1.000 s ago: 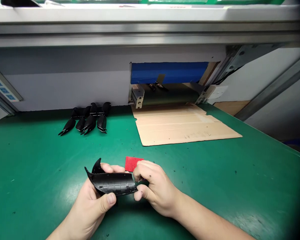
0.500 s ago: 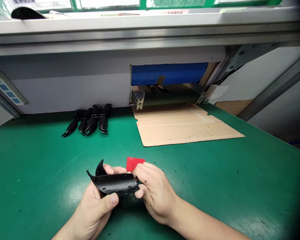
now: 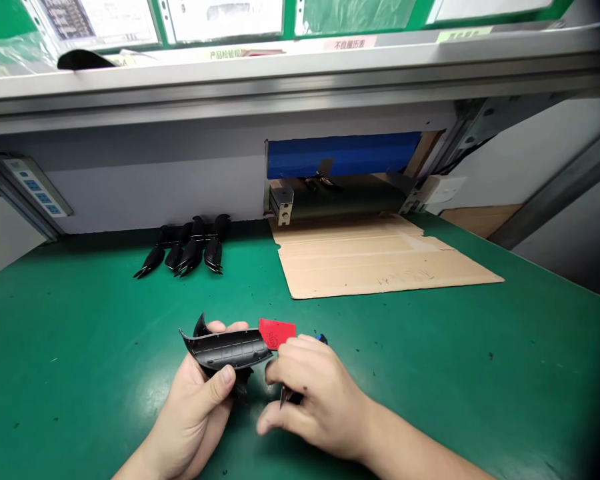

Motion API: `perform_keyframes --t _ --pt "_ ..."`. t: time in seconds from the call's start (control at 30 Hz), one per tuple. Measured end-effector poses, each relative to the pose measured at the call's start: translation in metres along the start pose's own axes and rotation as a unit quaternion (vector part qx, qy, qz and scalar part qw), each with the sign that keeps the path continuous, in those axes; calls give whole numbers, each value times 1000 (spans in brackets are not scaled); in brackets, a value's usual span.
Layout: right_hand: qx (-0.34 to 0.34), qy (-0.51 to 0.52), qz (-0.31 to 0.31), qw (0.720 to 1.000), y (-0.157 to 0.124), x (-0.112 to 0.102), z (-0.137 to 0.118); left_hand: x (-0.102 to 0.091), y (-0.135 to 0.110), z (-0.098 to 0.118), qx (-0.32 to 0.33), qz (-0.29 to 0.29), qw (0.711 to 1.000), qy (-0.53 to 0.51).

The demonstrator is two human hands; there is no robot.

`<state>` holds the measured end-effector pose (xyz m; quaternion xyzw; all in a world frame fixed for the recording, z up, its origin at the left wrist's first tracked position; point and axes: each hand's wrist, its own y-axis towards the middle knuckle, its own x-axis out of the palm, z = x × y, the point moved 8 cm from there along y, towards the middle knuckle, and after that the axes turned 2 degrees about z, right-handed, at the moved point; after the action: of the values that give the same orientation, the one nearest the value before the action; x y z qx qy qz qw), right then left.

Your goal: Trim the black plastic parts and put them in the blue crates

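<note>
My left hand (image 3: 195, 413) grips a curved black plastic part (image 3: 227, 348) just above the green table (image 3: 80, 347), thumb pressed on its near edge. My right hand (image 3: 313, 393) sits just right of the part, fingers curled round a small tool whose metal tip (image 3: 283, 398) pokes out below the fingers and whose blue end (image 3: 321, 339) shows above them. The tip is a little apart from the part. A red card (image 3: 277, 332) lies on the table just behind both hands.
Several black parts of the same kind (image 3: 190, 250) lie in a row at the back left. A flat cardboard sheet (image 3: 380, 257) lies back right in front of a roller opening with a blue panel (image 3: 343, 155). A shelf rail (image 3: 280, 80) runs overhead.
My right hand has pulled back from the part's right end, down and toward me, and the tool's tip now shows. The view has tilted up slightly.
</note>
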<state>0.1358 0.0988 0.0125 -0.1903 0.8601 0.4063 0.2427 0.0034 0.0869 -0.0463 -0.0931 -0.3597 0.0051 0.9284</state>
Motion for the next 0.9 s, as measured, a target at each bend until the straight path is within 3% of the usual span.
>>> perform_keyframes --t 0.17,0.27,0.4,0.63,0.9 --pt "-55 -74 -37 995 -9 25 -13 -1 -1 -9 -30 8 999 -34" --pt "-48 -98 -27 994 -7 17 -10 2 2 -4 -10 -2 1000 -17" --pt "17 -104 -25 994 -1 3 5 5 5 5 23 -21 999 3" --pt "73 -210 -42 974 -1 5 13 1 0 1 19 -25 1000 -6" --pt "46 -242 -17 969 0 7 11 0 -3 2 19 -33 999 6"
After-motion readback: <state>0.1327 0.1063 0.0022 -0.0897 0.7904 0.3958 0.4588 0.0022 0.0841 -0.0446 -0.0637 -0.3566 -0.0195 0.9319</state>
